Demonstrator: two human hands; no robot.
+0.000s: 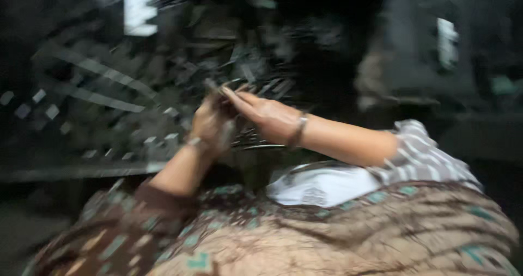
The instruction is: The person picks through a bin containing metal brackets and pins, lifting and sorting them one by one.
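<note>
Pic is v blurry, dark room, so take this w/ a grain of salt. Both hands meet mid-frame, right in front of the person. Left hand is curled, fingers bunched around something thin and dark, prob a strip or stem that pokes up just above the knuckles. Right hand comes in from the right, fingers stretched out and pinched at the tips, touching that same strip where the left one has it. So both are gripping it imo, though how tight I can't tell bc of the blur. Bangle on the right wrist, another one on the left wrist.

Behind the hands there's a messy pile of thin pale strips, looks like leaves or reeds fanning out; can't say what they lie on. Below, a patterned brown cloth over the lap and a white bit of fabric tucked in near the right elbow.

What could go wrong: the strip is thin and held only at the fingertips, so a jerk could snap it or let it slip. Light is poor too, easy to grab the wrong strand from the pile, or nick a finger on a sharp edge tbh.
</note>
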